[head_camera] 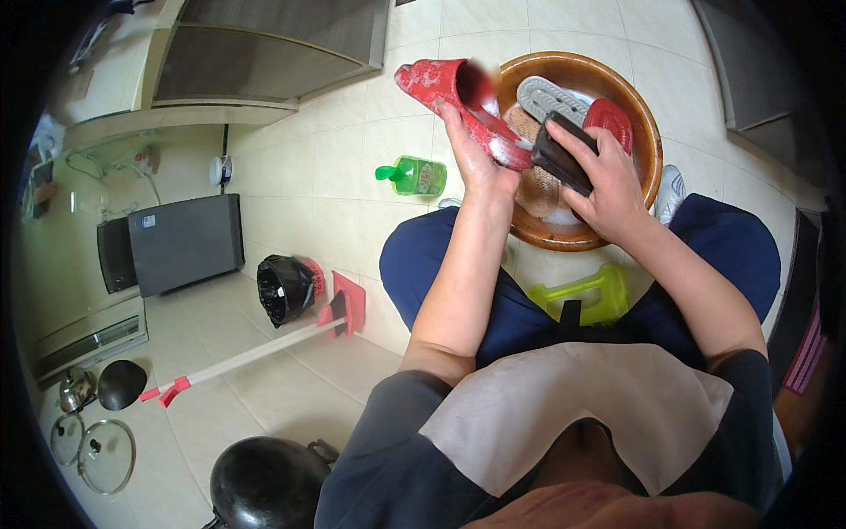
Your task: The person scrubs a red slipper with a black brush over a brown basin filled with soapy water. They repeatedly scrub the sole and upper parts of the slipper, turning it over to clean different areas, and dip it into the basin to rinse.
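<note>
My left hand (479,155) holds a red slipper (433,76) with white suds on it, raised at the left rim of a brown basin (654,142). In my right hand (611,185) is a dark brush or block (565,153), close to the slipper's lower end; its underside is hidden. Inside the basin lie a grey slipper sole (548,99), another red slipper (609,122) and tan textured footwear (545,192), with sudsy water around them. Part of the slipper's opening is blurred.
A green bottle (420,176) lies on the tiled floor left of the basin. A lime-green plastic stool (611,291) is between my knees. Farther left are a bin with a black bag (281,291), a red dustpan (350,304) and a black wok (268,486).
</note>
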`<control>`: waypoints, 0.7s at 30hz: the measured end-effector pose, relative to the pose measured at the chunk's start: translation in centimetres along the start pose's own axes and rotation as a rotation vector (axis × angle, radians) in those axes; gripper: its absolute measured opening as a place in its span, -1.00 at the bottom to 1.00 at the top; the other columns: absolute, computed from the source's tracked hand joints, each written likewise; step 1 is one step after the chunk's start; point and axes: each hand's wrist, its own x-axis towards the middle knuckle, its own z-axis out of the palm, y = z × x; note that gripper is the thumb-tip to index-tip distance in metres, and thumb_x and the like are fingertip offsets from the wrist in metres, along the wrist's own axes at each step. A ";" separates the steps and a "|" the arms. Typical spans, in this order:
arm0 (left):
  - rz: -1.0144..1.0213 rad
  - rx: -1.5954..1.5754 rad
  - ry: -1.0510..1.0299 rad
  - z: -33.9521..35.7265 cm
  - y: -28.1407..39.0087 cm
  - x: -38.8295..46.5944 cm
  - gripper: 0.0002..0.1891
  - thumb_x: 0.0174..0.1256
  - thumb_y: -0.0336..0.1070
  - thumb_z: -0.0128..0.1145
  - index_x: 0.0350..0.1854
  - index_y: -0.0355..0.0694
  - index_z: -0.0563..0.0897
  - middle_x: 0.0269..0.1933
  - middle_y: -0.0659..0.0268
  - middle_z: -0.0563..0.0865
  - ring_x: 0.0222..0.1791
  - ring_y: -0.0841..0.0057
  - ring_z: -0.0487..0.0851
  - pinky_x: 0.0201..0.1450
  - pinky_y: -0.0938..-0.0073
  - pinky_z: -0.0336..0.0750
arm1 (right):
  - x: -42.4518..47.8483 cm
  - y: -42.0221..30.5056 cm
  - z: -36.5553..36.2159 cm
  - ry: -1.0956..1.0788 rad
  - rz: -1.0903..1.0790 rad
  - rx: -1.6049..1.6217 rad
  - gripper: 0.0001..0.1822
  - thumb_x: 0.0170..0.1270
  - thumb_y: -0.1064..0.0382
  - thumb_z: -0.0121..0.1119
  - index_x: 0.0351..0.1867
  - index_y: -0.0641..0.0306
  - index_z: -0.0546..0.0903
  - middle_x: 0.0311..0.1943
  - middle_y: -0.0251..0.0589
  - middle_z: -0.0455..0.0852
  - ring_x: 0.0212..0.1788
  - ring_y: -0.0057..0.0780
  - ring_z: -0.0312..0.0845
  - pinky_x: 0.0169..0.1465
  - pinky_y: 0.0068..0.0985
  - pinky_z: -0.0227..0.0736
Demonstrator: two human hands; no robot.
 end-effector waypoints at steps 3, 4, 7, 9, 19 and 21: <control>0.011 0.008 -0.079 0.0 -0.4 -0.3 -0.32 0.38 0.49 -0.18 0.21 0.04 0.51 0.04 0.34 0.63 -0.14 0.37 0.60 -0.13 0.29 0.56 | 0.7 -1.1 -0.6 0.024 -0.036 0.073 -0.15 -0.05 0.32 0.37 0.40 -0.17 0.44 -0.05 0.07 0.50 -0.05 0.06 0.51 0.04 -0.16 0.49; 0.010 0.009 -0.099 -0.1 -0.5 -0.4 -0.31 0.38 0.50 -0.18 0.23 0.04 0.50 0.04 0.34 0.63 -0.15 0.38 0.60 -0.13 0.30 0.57 | 0.5 -1.3 -0.6 0.011 -0.025 0.102 -0.15 -0.09 0.35 0.38 0.38 -0.16 0.47 -0.02 0.08 0.51 -0.04 0.06 0.51 0.04 -0.16 0.49; 0.037 0.064 -0.183 0.2 -0.5 -0.9 -0.31 0.38 0.46 -0.13 0.29 0.02 0.47 0.11 0.33 0.62 -0.05 0.41 0.59 -0.01 0.32 0.54 | 0.1 -1.9 -0.7 0.015 -0.094 0.170 -0.16 -0.11 0.36 0.38 0.36 -0.15 0.50 0.02 0.09 0.51 -0.02 0.06 0.51 0.05 -0.15 0.49; 0.041 0.116 -0.160 0.1 -0.3 -1.0 -0.31 0.39 0.43 -0.10 0.30 -0.02 0.46 0.13 0.31 0.61 0.01 0.41 0.58 0.07 0.33 0.51 | 0.0 -2.2 -0.7 0.000 -0.103 0.103 -0.17 -0.11 0.35 0.42 0.34 -0.21 0.52 0.04 0.09 0.52 0.01 0.03 0.52 0.06 -0.14 0.47; 0.202 0.467 -0.189 -0.6 -1.2 -0.2 -0.46 0.59 0.12 -0.12 0.28 -0.27 0.46 0.09 0.19 0.64 -0.01 0.49 0.63 0.06 0.42 0.55 | 0.9 -2.4 -1.7 -0.022 -0.164 -0.229 -0.21 -0.04 0.21 0.45 0.34 -0.33 0.52 0.00 0.05 0.56 0.00 -0.05 0.53 -0.03 -0.19 0.43; 0.209 0.490 -0.131 -0.8 -1.3 -0.2 -0.49 0.61 0.05 -0.10 0.29 -0.31 0.46 0.06 0.20 0.66 -0.04 0.53 0.63 0.03 0.47 0.55 | 1.1 -2.3 -1.8 -0.015 -0.160 -0.244 -0.22 -0.02 0.21 0.45 0.34 -0.34 0.52 -0.01 0.06 0.56 0.00 -0.05 0.53 -0.03 -0.19 0.43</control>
